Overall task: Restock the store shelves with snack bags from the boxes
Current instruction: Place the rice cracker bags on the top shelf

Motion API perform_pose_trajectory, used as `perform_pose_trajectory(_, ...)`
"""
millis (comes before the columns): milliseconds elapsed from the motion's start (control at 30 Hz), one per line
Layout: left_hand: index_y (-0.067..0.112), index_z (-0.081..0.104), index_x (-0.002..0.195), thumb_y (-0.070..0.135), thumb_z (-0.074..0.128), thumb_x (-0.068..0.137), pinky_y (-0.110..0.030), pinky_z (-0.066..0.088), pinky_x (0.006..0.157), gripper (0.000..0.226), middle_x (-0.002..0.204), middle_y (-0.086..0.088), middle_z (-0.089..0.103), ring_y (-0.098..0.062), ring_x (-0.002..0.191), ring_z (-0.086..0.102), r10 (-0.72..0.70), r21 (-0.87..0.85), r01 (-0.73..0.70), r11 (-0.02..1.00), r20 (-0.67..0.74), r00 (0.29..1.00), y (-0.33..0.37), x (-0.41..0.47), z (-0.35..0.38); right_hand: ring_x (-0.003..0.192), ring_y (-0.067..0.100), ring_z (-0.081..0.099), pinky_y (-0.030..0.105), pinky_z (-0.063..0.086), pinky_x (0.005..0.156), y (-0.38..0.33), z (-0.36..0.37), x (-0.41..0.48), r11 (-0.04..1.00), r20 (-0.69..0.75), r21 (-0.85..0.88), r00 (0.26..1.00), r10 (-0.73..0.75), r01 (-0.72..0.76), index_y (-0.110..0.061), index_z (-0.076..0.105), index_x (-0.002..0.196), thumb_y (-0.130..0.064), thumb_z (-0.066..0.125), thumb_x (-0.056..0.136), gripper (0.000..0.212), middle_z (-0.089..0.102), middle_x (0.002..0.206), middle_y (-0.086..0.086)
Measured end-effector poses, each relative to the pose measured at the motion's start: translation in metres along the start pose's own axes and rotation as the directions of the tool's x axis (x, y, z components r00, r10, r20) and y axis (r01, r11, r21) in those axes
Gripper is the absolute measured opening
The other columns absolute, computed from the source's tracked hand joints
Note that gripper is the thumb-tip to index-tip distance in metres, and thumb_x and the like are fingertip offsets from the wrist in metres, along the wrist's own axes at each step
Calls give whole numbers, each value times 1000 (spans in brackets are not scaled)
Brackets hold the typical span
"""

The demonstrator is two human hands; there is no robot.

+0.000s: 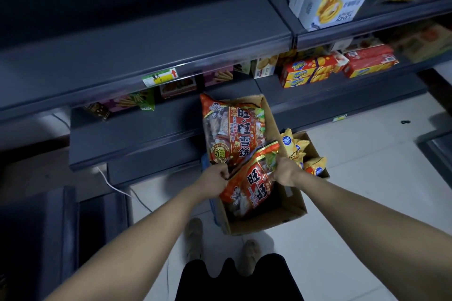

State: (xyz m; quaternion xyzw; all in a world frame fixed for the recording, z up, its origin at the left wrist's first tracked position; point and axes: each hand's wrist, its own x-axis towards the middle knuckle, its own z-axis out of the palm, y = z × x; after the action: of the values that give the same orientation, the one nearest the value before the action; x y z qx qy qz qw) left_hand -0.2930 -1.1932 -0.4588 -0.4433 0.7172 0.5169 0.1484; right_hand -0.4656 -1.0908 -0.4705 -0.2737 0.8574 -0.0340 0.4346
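The left hand (216, 176) and right hand (285, 170), fingers curled, each grip an upper corner of a red rice-cracker bag (249, 187) at the near end of the cardboard box (269, 223).

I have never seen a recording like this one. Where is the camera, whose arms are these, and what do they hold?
There is no machine here. A person wears one camera on the head, so this single picture looks down along their own bare arms. The left hand and the right hand each grip an upper corner of a red snack bag. Its lower end is inside an open cardboard box on the floor. A second red bag lies in that box. Beside it, a smaller box holds yellow bags. Ahead are dark store shelves; some carry snack cartons.
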Motion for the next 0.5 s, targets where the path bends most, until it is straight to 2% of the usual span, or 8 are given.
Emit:
perform_pose_trajectory(100,19,39,68,-5,47,88,-29,34,68,32,80,-6,45,-17,77,41,75,-138,-73,988,10,997,17,-5,-13,121,26,53,27,48,83,2,-12,-3,1000,-5,2,1000,11,-11,-6,38,139,-10,63,88,57,55,131,12)
perform_pose_trajectory(167,20,40,69,-3,46,91,-29,36,68,32,89,-10,48,-19,82,43,102,-211,-103,972,-16,995,30,-6,-24,118,26,54,29,49,85,5,-19,-8,1000,-13,-17,1000,9,-9,-5,43,135,-14,66,86,55,57,130,11)
perform_pose_trajectory(233,20,41,70,-1,44,94,-31,40,67,32,92,-10,50,-21,84,47,92,-282,-108,953,-69,993,42,-7,-34,117,26,55,31,46,94,7,-26,-11,1000,-19,-21,1000,11,-12,-4,45,133,-18,68,84,56,57,128,12)
perform_pose_trajectory(300,19,40,70,-1,41,95,-35,44,70,31,88,-8,51,-21,83,51,57,-353,-89,932,-100,993,45,-6,-39,116,27,55,33,47,97,8,-30,-12,1000,-12,1,1000,10,-10,-5,41,136,-20,70,81,64,58,127,11)
perform_pose_trajectory(333,18,40,70,-1,40,95,-30,44,67,31,84,-6,50,-20,78,52,40,-361,-76,929,-107,994,43,-7,-40,117,27,55,34,47,98,6,-31,-12,1000,1,14,1000,-1,1,-6,40,137,-19,70,80,66,57,127,11)
perform_pose_trajectory(433,17,38,71,-2,38,96,-10,38,42,32,73,0,47,-10,63,45,2,-320,-49,946,-146,989,33,-12,-37,124,26,50,30,42,100,1,-29,-14,999,63,44,998,-19,17,-6,36,141,-17,69,83,67,51,136,10)
perform_pose_trajectory(500,16,36,71,-3,37,96,-7,33,41,31,71,0,45,-8,61,41,-21,-304,-39,952,-191,981,22,-14,-36,131,26,44,29,39,104,0,-20,-16,997,105,80,994,-17,9,-6,30,146,-15,69,83,75,45,143,9)
